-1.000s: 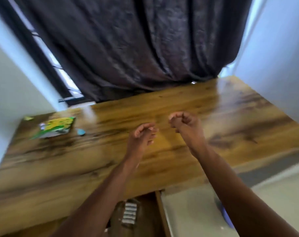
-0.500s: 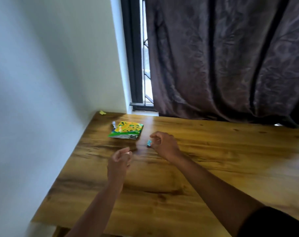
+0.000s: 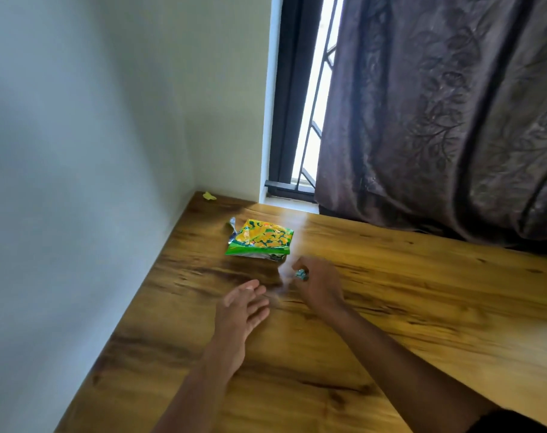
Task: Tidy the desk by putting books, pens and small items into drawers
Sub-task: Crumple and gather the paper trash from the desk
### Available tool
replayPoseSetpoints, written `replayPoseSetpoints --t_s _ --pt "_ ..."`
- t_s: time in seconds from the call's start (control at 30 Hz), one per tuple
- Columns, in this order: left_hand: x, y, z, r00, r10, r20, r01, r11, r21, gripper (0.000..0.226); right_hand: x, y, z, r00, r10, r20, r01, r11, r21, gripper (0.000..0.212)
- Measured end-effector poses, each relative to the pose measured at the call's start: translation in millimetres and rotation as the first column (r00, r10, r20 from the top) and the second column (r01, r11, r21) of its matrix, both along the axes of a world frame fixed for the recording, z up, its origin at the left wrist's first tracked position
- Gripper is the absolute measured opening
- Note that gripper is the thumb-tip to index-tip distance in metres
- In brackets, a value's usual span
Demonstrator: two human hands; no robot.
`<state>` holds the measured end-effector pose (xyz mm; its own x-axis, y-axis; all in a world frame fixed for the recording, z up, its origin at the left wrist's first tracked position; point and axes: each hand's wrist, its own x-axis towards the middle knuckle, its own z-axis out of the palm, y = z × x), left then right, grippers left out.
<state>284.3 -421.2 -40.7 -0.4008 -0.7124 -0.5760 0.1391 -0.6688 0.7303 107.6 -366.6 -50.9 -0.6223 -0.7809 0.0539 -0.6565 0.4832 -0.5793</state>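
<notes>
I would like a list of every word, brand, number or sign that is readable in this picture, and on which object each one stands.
No text can be read here.
Green and yellow snack packet: printed pattern only; any lettering is too blurred to read.
Small blue item at the right hand: too small and blurred to tell.
Yellow scrap in the desk corner: no lettering visible.

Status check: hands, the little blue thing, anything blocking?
Left hand open, hovering. Right hand pinching small blue item. Green snack packet just beyond; path clear.
</notes>
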Motion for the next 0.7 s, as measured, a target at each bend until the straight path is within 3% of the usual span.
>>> replayPoseSetpoints --t_s 0.13,0.33,0.4,0.5,0.53,0.6,0.63,0.7 --pt "-4.7 -6.4 -2.2 0.984 0.071 -0.161 -0.038 0.978 0.203 0.037 40.1 4.5 21.1 0.981 0.163 0.110 -0.141 0.973 -0.183 0.022" --pt "5.8 -9.3 4.9 0.929 0.143 -0.341 -0.004 0.925 0.379 0.041 71.1 -0.9 34.5 0.934 0.335 -0.123 -0.350 0.928 -0.127 0.029" --pt "11.0 -11.9 4.4 0.924 0.186 -0.334 -0.044 0.920 0.391 0.037 69.9 -4.3 39.8 0.951 0.277 -0.136 -0.300 0.932 -0.204 0.025" --pt "21.9 -16.1 3.0 0.918 0.249 -0.309 -0.112 0.909 0.401 0.031 61.0 -15.9 49.6 0.997 -0.056 0.045 0.069 0.927 -0.369 0.017" --pt "25.8 -18.0 2.8 0.916 0.261 -0.305 -0.125 0.908 0.400 0.030 50.2 -23.2 47.1 0.968 -0.189 0.167 0.237 0.910 -0.340 0.018" --pt "32.0 -20.9 2.7 0.916 0.276 -0.290 -0.153 0.911 0.382 0.034 26.8 -38.1 44.6 0.799 -0.406 0.443 0.483 0.873 -0.071 0.031" --pt "34.2 -22.2 2.6 0.919 0.279 -0.278 -0.167 0.916 0.366 0.036 17.3 -44.9 44.4 0.677 -0.452 0.581 0.507 0.859 0.078 0.042" --pt "37.3 -25.0 2.3 0.925 0.288 -0.249 -0.199 0.923 0.330 0.041 5.5 -53.7 47.4 0.392 -0.418 0.820 0.455 0.862 0.223 0.050"
